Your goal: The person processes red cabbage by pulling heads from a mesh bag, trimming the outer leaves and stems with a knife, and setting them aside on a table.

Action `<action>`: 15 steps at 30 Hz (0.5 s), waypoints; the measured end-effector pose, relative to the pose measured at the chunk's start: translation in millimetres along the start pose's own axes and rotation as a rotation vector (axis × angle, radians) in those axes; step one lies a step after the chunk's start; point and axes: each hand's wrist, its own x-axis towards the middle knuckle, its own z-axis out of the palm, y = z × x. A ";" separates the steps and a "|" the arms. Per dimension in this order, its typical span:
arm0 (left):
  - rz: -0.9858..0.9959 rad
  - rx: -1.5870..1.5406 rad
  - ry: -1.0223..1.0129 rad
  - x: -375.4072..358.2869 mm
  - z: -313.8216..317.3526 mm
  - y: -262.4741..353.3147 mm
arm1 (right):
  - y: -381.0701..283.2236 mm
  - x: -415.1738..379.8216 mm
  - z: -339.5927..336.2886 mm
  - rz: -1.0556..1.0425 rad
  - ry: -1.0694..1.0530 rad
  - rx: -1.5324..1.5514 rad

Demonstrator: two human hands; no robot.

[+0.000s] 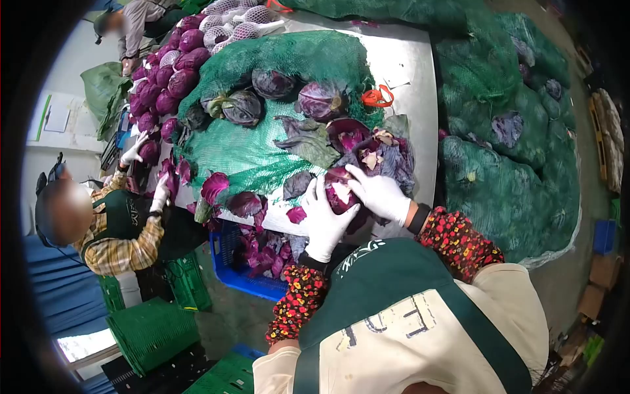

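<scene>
Near the middle of the frame, both gloved hands hold one red cabbage (339, 190) at the edge of the metal table (410, 79): the left hand (325, 220) cups it from below with fingers pressed together, and the right hand (379, 194) wraps over its top, fingers curled. This looks like peeling off the outer leaves. Next, a loose leaf needs pinching and pulling away, maybe toward the blue crate (231, 259) of leaf scraps lower left.

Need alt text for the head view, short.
Two white-gloved hands, left hand and right hand, hold a red cabbage at the edge of a metal table covered with green netting, loose leaves and more cabbages. A co-worker handles cabbages at the left; a blue crate sits below.
</scene>
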 end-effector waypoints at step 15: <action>0.105 -0.034 0.035 11.0 10.3 3.5 | 45.0 20.3 12.9 -0.311 0.099 -0.099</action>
